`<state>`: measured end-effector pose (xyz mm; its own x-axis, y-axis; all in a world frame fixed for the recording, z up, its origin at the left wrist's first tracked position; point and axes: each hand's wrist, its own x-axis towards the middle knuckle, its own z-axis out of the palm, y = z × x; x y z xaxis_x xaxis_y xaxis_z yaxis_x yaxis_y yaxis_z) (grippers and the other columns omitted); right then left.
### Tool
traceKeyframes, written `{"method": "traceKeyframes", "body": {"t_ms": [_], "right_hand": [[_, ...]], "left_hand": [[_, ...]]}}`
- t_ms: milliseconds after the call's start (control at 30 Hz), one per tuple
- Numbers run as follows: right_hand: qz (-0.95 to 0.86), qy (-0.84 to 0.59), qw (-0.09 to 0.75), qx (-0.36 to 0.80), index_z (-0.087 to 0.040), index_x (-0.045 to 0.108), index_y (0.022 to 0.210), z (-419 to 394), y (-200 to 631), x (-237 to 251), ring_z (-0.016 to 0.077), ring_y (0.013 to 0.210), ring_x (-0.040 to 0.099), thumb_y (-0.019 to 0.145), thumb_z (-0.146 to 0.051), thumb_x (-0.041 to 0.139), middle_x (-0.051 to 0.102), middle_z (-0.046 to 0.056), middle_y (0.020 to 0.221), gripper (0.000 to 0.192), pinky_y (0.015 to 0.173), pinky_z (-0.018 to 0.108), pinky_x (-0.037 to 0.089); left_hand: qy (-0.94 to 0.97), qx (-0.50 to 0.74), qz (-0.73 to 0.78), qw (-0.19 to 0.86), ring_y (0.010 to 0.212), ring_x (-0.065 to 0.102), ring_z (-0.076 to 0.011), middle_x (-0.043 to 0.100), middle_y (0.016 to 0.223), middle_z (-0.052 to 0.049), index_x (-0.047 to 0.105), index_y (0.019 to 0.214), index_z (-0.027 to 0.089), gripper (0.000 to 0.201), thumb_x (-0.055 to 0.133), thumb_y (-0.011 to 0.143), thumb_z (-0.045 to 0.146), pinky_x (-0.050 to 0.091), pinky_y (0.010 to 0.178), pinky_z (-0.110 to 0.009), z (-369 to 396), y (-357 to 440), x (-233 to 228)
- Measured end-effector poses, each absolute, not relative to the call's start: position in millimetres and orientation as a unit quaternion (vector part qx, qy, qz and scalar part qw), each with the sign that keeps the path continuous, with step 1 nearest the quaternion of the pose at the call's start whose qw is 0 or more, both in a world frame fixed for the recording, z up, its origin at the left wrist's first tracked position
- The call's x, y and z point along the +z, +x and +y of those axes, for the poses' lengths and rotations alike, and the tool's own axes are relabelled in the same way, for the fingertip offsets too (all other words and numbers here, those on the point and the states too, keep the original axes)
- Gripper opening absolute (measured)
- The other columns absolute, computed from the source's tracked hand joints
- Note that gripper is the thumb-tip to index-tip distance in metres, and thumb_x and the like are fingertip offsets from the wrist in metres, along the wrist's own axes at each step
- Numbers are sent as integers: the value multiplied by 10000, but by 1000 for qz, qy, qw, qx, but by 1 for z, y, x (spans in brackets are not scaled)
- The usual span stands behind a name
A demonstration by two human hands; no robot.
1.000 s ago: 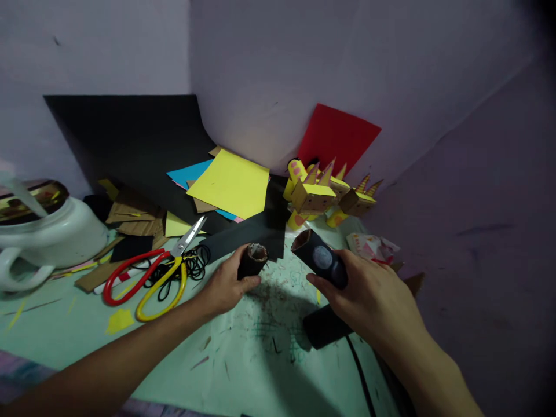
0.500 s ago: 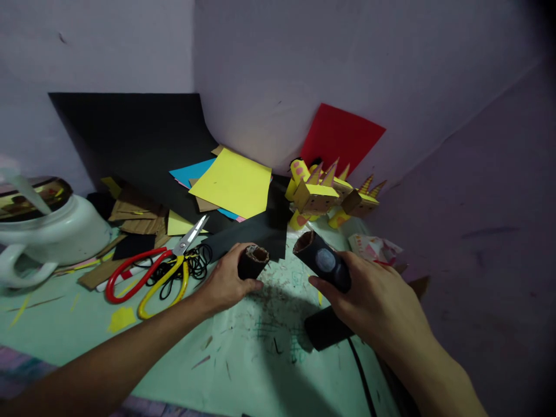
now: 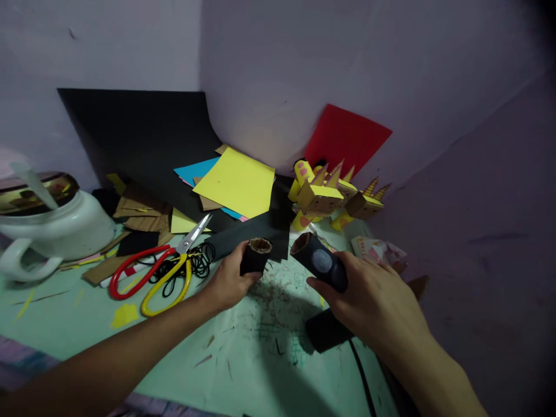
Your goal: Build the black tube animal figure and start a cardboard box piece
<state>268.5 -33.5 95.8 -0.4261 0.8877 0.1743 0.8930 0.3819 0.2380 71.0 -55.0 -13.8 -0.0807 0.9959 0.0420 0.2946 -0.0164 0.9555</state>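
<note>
My left hand (image 3: 232, 279) is closed round a short black cardboard tube (image 3: 255, 262), held nearly upright with its brown, ragged open end facing up. In my right hand (image 3: 369, 289) is a longer black cardboard tube (image 3: 310, 255), tilted, with pale grey round spots on its side and its open end towards the left hand. The two tubes are apart. Below the right hand, another dark cylinder (image 3: 325, 330) lies on the table, partly hidden by the hand, with a black cord near it.
Left lie scissors (image 3: 185, 240) with red and yellow handles, black string (image 3: 202, 260) and cardboard scraps (image 3: 141, 205). A white pot (image 3: 82, 226) stands far left. Behind are yellow paper (image 3: 238, 182), black sheets (image 3: 143, 127), red paper (image 3: 347, 139) and yellow cardboard figures (image 3: 319, 200).
My left hand has turned its short tube more upright and shifted it slightly. The right hand keeps its tube at nearly the same place; the whole view has shifted slightly.
</note>
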Motion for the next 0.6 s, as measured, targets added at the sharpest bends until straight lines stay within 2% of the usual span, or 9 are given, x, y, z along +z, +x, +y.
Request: {"method": "traceKeyframes", "body": {"t_ms": [133,300,467,600], "right_hand": [[-830,-532,0,-169,-194,559,797,-33,262,97,261,629,629,680,-509,583,656,51,650,336,524,310,347],[-837,-520,-21,-168,-206,541,739,-33,250,97,241,588,624,683,-462,585,651,41,615,266,484,291,327],[-859,-483,-4,-173,-211,544,760,-30,243,91,247,663,646,686,-386,597,684,56,706,197,535,299,390],[-850,-498,-16,-172,-218,550,823,-30,240,86,248,601,645,700,-409,577,680,49,672,229,458,284,368]], "left_hand": [[582,446,593,332,975,530,-217,563,1041,-34,475,1053,194,466,626,615,142,404,865,-344,-57,74,-17],[579,435,604,334,886,551,-203,571,955,-22,458,1001,199,446,597,591,90,433,772,-316,-58,76,-22],[567,438,604,350,897,554,-217,586,944,-28,474,1004,212,446,567,599,52,427,769,-324,-60,77,-20],[550,470,610,323,908,537,-215,545,946,-32,504,882,204,359,563,577,25,422,786,-326,-61,79,-20]]}}
